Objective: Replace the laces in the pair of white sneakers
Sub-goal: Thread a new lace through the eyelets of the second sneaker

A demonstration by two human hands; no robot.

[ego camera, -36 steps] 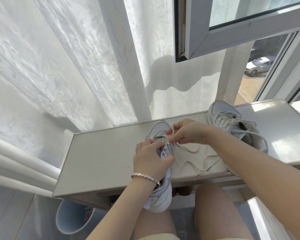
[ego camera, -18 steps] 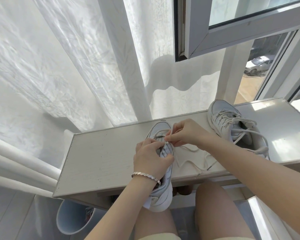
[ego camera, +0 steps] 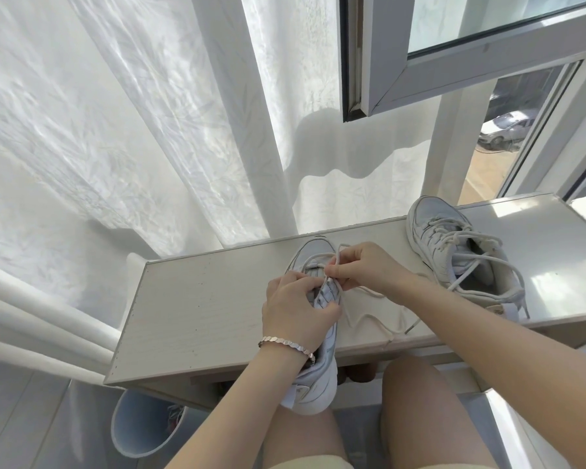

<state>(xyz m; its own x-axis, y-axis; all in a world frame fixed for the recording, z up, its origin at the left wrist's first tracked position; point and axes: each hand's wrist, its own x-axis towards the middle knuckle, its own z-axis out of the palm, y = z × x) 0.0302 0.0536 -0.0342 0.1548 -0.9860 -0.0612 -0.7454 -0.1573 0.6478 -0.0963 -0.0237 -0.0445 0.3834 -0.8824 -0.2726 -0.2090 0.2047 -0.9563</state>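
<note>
White leather sneaker (ego camera: 319, 389) lies across the pale wooden bench top (ego camera: 200, 309), toe toward the sheer curtain (ego camera: 115, 137) and heel overhanging the near edge, its upper gripped by the left hand (ego camera: 296, 311) while the right hand (ego camera: 364, 265) pinches the lace (ego camera: 372, 293), with the second sneaker (ego camera: 450, 245) well right by the window.

Your left hand (ego camera: 295, 306) grips the near sneaker (ego camera: 313, 252) and covers its middle eyelets, so the lacing there cannot be read. Your right hand (ego camera: 362, 269) pinches the lace (ego camera: 369, 292), and the stretch it holds is hidden. Your right forearm (ego camera: 487, 333) covers part of the far sneaker's (ego camera: 440, 238) heel. The table (ego camera: 200, 306) hides the back of the bin (ego camera: 132, 431), whose contents are too blurred to name. The table's right end is cut off.
</note>
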